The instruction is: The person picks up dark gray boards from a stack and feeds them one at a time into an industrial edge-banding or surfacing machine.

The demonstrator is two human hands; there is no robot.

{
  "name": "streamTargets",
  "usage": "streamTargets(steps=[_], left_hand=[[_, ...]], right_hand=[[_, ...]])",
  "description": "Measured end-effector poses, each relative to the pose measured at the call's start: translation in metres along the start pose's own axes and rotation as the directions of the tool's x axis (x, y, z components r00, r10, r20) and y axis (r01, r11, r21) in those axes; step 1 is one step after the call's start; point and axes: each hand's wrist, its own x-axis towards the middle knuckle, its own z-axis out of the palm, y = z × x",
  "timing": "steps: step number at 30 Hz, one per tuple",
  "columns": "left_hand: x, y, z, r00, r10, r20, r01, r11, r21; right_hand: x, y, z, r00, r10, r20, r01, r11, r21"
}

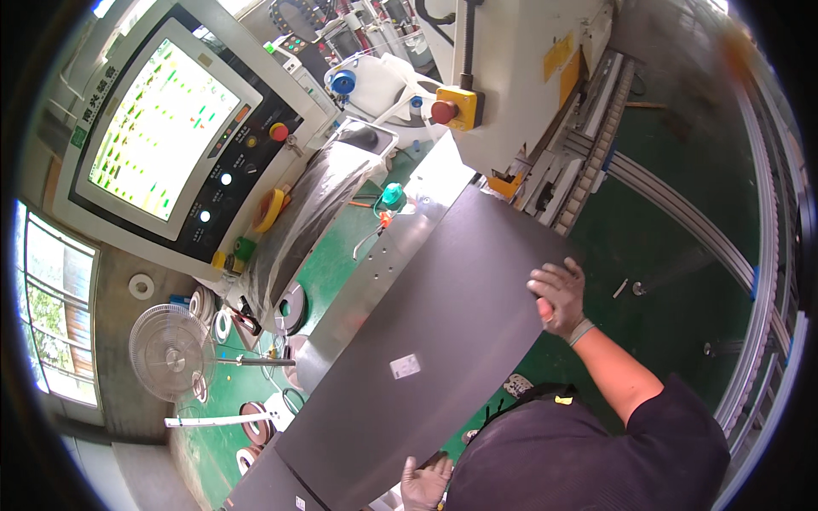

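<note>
A large dark grey panel (pixel 443 324) with a small white label lies slanted across a silver machine table (pixel 375 272). Its far end points at the white machine housing (pixel 511 68). My right hand (pixel 558 294) grips the panel's right edge, fingers curled over the top. At the bottom of the view, my left hand (pixel 423 484) holds the panel's near edge, with the fingers spread against it and partly hidden by my dark shirt.
A control console with a lit screen (pixel 162 128) stands at the left. A red stop button on a yellow box (pixel 445 111) sits on the housing. A fan (pixel 170 349) and rolls of strip (pixel 256 422) lie on the green floor; a roller rail (pixel 767 255) curves along the right.
</note>
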Motion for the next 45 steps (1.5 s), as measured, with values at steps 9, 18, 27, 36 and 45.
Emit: streamTargets(steps=[9, 18, 27, 36, 45], left_hand=[[0.076, -0.027, 0.054, 0.863, -0.148, -0.483, 0.478, 0.55, 0.685], [0.164, -0.053, 0.176, 0.932, -0.359, -0.057, 0.235, 0.476, 0.847], [0.169, 0.136, 0.111, 0.807, 0.458, 0.372, 0.374, -0.885, 0.278], [0.238, 0.097, 0.13, 0.715, 0.543, 0.44, 0.358, -0.826, 0.436], [0.333, 0.062, 0.156, 0.618, 0.599, 0.509, 0.285, -0.774, 0.565]], right_hand=[[0.039, 0.122, -0.024, 0.993, -0.103, 0.066, 0.109, 0.988, -0.109], [0.037, 0.205, 0.0, 0.91, 0.403, -0.099, -0.407, 0.913, -0.024], [-0.001, -0.015, 0.021, 0.852, 0.52, -0.054, -0.517, 0.854, 0.056], [0.019, 0.082, 0.007, 0.866, 0.497, -0.056, -0.5, 0.865, -0.037], [0.073, 0.142, -0.004, 0.91, 0.397, -0.121, -0.407, 0.791, -0.456]])
